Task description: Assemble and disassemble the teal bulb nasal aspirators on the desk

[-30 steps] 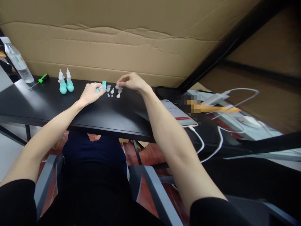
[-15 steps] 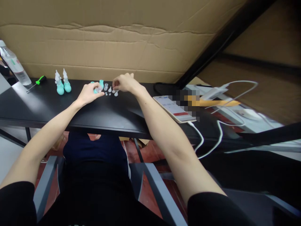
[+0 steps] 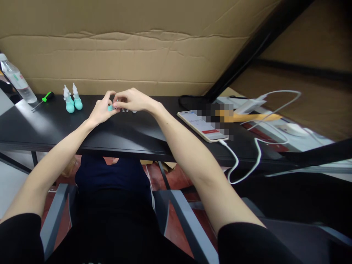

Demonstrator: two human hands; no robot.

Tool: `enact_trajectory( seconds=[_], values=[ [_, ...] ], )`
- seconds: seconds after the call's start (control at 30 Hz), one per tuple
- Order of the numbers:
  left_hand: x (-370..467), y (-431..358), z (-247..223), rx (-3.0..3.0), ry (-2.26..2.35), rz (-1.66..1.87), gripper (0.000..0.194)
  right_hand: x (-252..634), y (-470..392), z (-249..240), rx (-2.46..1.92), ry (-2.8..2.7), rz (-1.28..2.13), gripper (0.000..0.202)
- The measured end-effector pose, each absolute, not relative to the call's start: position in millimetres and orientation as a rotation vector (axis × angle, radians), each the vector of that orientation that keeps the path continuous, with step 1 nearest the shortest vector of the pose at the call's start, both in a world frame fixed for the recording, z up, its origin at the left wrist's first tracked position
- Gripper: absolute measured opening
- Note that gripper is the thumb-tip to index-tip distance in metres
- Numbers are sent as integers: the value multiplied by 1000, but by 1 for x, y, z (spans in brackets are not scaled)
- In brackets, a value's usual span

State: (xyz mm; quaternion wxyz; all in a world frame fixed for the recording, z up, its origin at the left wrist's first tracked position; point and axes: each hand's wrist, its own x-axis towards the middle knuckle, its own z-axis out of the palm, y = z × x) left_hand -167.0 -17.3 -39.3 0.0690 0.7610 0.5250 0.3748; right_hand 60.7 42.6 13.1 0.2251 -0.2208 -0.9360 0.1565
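My left hand (image 3: 102, 110) is curled, with a teal bulb (image 3: 110, 107) showing between thumb and fingers. Against it, the fingertips of my right hand (image 3: 131, 100) are pinched together; whatever they hold is too small and covered to name. Small translucent pieces (image 3: 134, 111) lie on the black table (image 3: 132, 132) beneath my right hand, mostly hidden by it. Left of my hands stand two teal squeeze bulbs with clear pointed tips, one bulb (image 3: 70, 105) just in front of the other bulb (image 3: 78, 102).
A screwdriver (image 3: 48, 97) with a green and black handle lies at the left, near a tilted water bottle (image 3: 20, 80). To the right is a phone (image 3: 202, 126) with a white cable (image 3: 233, 165) plugged in. A cardboard wall (image 3: 132, 62) rises behind the table.
My right hand has moved left from the small translucent pieces to meet my left hand. The clear piece seen in my left hand is now covered.
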Motion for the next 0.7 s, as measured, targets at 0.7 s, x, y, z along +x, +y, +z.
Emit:
enact_trajectory(
  seconds=[0.7],
  values=[
    [-188,-9,-43,2350,1324,1281,94,44,63,-13,-331,-2267,913,53]
  ],
)
